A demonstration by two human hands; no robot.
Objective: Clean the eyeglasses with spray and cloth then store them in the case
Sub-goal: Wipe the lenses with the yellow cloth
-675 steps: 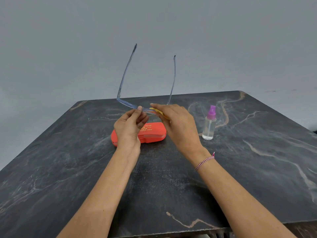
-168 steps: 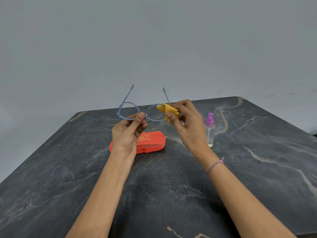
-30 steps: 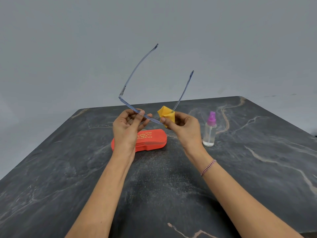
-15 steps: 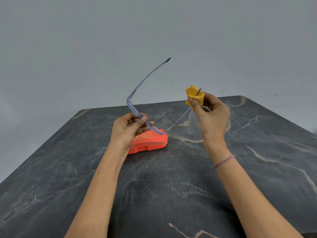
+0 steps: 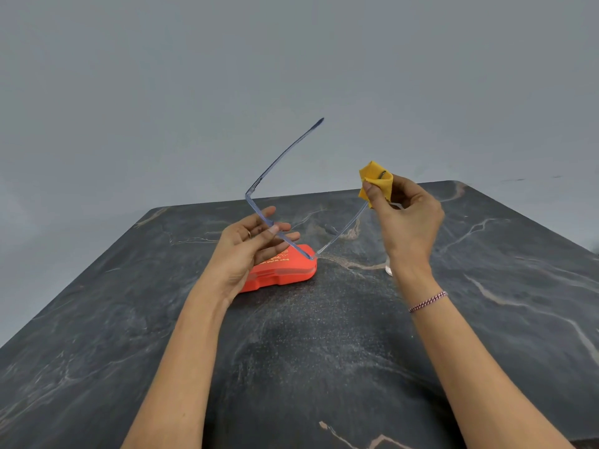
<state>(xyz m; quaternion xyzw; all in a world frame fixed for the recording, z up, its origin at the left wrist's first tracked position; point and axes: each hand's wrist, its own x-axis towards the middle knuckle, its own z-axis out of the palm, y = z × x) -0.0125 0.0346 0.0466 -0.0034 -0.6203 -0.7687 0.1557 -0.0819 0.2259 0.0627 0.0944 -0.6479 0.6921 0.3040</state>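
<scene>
Two hands hold eyeglasses (image 5: 299,246) above case (image 5: 282,270) on tabletop (image 5: 324,351): left hand (image 5: 246,244) fingers pinch the front, right hand (image 5: 405,218) fingers clamp cloth (image 5: 376,178) round a temple tip. Hard pull may strain hinge, drop frame.

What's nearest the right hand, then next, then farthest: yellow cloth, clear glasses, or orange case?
1. Yellow cloth: pinched in the right hand.
2. Clear blue-tinted eyeglasses: one arm tip wrapped inside the cloth.
3. Orange hard case: on the table, down to the left.
</scene>
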